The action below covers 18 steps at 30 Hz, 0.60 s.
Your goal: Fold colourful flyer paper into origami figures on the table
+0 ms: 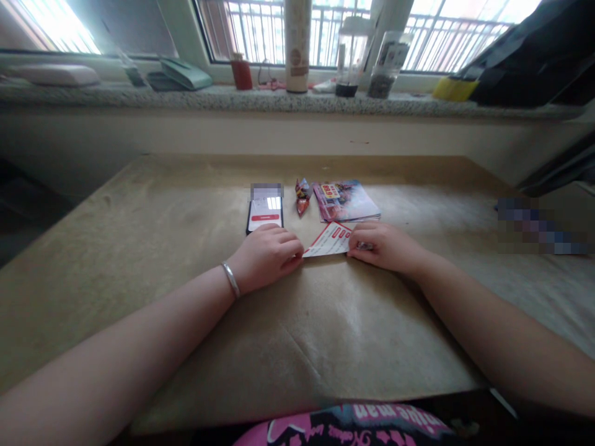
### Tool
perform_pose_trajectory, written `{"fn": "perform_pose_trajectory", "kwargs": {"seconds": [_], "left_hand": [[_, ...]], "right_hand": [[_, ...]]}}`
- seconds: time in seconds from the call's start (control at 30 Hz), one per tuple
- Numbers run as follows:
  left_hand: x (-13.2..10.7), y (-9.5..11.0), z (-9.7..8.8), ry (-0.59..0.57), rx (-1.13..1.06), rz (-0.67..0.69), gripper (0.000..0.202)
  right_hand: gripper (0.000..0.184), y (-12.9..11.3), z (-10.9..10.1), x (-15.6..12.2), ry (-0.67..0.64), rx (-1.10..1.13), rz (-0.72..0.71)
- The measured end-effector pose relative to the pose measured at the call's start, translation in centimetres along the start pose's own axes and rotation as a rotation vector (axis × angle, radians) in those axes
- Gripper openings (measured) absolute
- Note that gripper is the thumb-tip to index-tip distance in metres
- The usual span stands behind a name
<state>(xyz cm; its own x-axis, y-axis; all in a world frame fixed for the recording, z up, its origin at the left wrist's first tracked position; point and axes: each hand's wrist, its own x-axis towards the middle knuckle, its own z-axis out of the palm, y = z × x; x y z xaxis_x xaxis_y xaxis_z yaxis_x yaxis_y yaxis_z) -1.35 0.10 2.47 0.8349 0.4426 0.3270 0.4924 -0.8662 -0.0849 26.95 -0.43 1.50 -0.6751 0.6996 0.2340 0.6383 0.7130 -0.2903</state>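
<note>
A piece of printed paper (328,240), white with red edging and red boxes, lies between my hands with a straight near edge that looks like a fold. My left hand (269,254), with a silver bracelet at the wrist, pinches its left corner. At the right end, my right hand (381,246) grips the paper between thumb and fingers. Just beyond my left hand is a phone (266,214) with a lit screen. A small folded-paper piece (302,197), dark and orange-red, sits right of the phone. Beside it rests a stack of colourful printed sheets (348,201).
The wooden table (186,198) reaches back to a wall under a stone windowsill (260,102). On the sill stand a tall cylinder (297,49), a red container (241,73), clear cups (349,59), a yellow object (453,88) and a large black bag (539,62).
</note>
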Motion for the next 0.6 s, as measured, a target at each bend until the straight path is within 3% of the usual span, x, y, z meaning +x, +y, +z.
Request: {"fn": "perform_pose_trajectory", "kwargs": {"seconds": [0.37, 0.5, 0.6], "left_hand": [[-0.5, -1.3, -0.3, 0.058, 0.141, 0.076, 0.021], [-0.8, -2.1, 0.0, 0.097, 0.097, -0.019, 0.021], [-0.6, -2.0, 0.1, 0.101, 0.063, -0.011, 0.019]], "right_hand": [[0.014, 0.3, -0.4, -0.1, -0.029, 0.052, -0.025], [0.014, 0.1, -0.4, -0.3, -0.006, 0.047, -0.061], [0.018, -0.5, 0.0, -0.1, 0.007, 0.058, -0.104]]}}
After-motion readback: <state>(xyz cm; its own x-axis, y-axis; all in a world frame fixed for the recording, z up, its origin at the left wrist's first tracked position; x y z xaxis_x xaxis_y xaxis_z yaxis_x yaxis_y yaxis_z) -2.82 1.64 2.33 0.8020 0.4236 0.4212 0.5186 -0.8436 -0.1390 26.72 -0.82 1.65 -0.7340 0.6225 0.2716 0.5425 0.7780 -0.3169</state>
